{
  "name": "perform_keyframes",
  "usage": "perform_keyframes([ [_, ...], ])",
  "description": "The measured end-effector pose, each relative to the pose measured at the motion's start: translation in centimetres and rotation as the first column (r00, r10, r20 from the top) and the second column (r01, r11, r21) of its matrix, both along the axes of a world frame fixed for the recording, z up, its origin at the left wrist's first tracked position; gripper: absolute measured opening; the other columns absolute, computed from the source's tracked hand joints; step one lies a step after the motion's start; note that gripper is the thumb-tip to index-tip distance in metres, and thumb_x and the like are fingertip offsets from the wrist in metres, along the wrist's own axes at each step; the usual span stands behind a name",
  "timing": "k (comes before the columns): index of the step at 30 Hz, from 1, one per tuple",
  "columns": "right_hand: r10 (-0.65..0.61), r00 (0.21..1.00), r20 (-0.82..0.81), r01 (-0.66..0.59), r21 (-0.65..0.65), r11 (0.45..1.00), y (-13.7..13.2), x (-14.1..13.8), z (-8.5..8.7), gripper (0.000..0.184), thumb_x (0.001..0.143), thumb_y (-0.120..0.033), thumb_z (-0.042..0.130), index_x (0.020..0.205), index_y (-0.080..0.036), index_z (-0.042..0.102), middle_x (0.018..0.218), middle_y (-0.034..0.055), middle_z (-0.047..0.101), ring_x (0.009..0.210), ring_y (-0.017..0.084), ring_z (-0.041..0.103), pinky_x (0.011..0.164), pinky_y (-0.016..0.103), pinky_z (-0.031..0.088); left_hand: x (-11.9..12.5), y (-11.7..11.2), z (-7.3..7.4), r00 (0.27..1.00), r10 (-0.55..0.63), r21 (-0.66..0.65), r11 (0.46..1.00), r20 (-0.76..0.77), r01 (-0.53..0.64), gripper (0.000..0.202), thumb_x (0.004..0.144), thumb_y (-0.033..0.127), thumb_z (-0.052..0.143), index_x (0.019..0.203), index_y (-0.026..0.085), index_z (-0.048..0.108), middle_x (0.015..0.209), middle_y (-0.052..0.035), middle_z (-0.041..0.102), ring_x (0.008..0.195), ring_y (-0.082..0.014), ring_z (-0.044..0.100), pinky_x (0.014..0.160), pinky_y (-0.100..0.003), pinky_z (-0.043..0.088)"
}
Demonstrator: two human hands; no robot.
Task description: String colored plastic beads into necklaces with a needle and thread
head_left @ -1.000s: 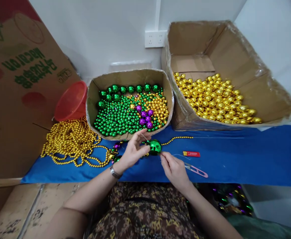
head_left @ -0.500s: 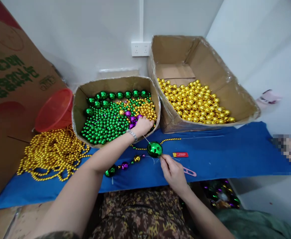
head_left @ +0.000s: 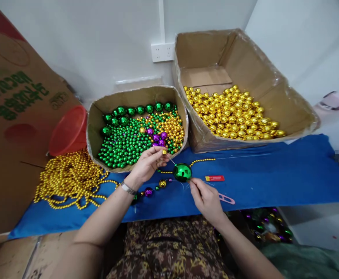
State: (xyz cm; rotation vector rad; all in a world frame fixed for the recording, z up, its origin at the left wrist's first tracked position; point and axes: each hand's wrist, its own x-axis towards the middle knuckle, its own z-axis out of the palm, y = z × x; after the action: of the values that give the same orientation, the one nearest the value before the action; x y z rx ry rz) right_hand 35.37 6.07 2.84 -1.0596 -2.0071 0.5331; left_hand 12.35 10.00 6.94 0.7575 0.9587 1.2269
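My left hand (head_left: 149,164) pinches a small gold bead (head_left: 164,152) between thumb and fingertips, just over the front rim of the bead box. The bead is close to the tip of a thin needle (head_left: 172,159), which sticks up out of a large green bead (head_left: 182,172). Below that bead, the closed fingers of my right hand (head_left: 207,197) grip the needle's lower end, partly hidden by the fingertips. A strand with purple, gold and green beads (head_left: 148,192) lies on the blue cloth between my hands, partly behind my left wrist.
A low carton (head_left: 88,135) holds loose green, gold and purple beads. Right of it, a larger carton (head_left: 204,50) holds gold beads. Gold bead chains (head_left: 67,182) are heaped at left beside a red basin (head_left: 69,130). A red lighter (head_left: 215,178) and pink cutter-like tool (head_left: 226,198) lie at right.
My left hand has come out of the bead box toward me with a small gold bead, up to the needle tip. My right hand keeps hold below the large green bead.
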Motion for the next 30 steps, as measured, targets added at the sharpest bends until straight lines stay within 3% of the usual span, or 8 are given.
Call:
perform_keyframes([
  [5,0.03,1.0,0.004,-0.03,0.017,0.999,-0.1,-0.4,-0.1,0.015,0.095,-0.02,0.046,0.096,-0.019,0.061,0.079,0.0032,0.07,0.067,0.014,0.067,0.064,0.025,0.05,0.1,-1.2,-0.5,0.994,0.028,-0.042,0.999,0.107,-0.024,0.021,0.079,0.03,0.071,0.094,0.017,0.064,0.091,-0.0061,0.071,0.079,-0.0144,0.067,0.069,-0.026,0.053],
  [12,0.022,1.0,0.016,-0.022,0.004,1.0,-0.3,-0.3,0.0,0.017,0.096,-0.023,0.045,0.097,-0.019,0.062,0.079,0.0046,0.071,0.067,0.016,0.067,0.065,0.027,0.051,-0.1,-1.6,-0.9,0.987,0.052,-0.056,0.997,0.15,-0.044,0.025,0.074,0.031,0.077,0.093,0.021,0.065,0.08,0.0007,0.066,0.077,-0.0116,0.064,0.068,-0.024,0.053],
  [22,0.042,0.998,0.048,-0.043,0.015,0.999,-0.3,-0.1,0.0,0.017,0.096,-0.021,0.045,0.099,-0.019,0.062,0.083,0.0045,0.071,0.071,0.016,0.067,0.065,0.026,0.051,-0.4,-2.0,-1.2,0.992,0.0,-0.033,0.999,0.128,0.005,0.027,0.08,0.031,0.071,0.105,0.02,0.07,0.084,-0.0032,0.066,0.08,-0.0127,0.063,0.069,-0.025,0.053],
  [26,0.038,0.991,0.124,-0.046,0.056,0.997,-0.1,0.3,-0.6,0.019,0.096,-0.02,0.044,0.101,-0.019,0.062,0.083,0.0052,0.071,0.072,0.016,0.067,0.068,0.027,0.051,-0.9,-2.1,-1.0,1.0,0.006,0.016,1.0,-0.009,-0.006,0.03,0.08,0.034,0.07,0.107,0.02,0.07,0.084,-0.0039,0.067,0.079,-0.014,0.063,0.067,-0.026,0.053],
  [30,0.018,0.982,0.19,-0.029,0.057,0.998,0.0,0.3,-2.1,0.021,0.097,-0.022,0.042,0.1,-0.019,0.062,0.083,0.0064,0.072,0.073,0.018,0.068,0.069,0.028,0.052,-0.7,-2.9,-1.0,0.929,0.002,0.112,0.993,-0.369,0.042,0.031,0.078,0.033,0.071,0.106,0.019,0.07,0.091,-0.0044,0.068,0.078,-0.0143,0.062,0.069,-0.026,0.052],
])
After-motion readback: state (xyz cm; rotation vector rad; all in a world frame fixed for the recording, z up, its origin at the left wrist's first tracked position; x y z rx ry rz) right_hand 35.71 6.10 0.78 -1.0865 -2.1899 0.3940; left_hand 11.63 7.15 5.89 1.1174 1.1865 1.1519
